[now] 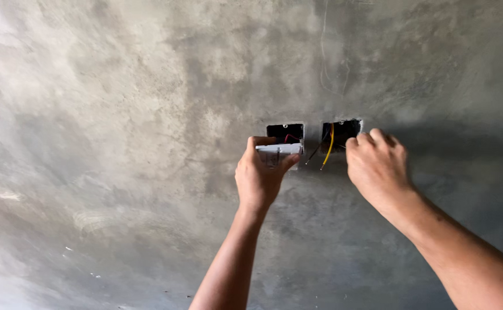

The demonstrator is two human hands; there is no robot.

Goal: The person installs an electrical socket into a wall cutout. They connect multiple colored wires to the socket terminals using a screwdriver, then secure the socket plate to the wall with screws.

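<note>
Two dark wall boxes are recessed side by side in a grey cement wall: the left box [285, 132] shows a red wire, the right box [341, 131] has a yellow wire [329, 147] and a black wire [317, 150] hanging out. My left hand [260, 175] holds a white switch plate [279, 150] against the lower edge of the left box. My right hand [378, 166] reaches up to the right box, its fingers curled at the box's lower right edge. What those fingers touch is hidden.
The bare cement wall [119, 143] fills the whole view, mottled grey with a faint vertical scratch [323, 51] above the right box. Both forearms come up from the bottom edge.
</note>
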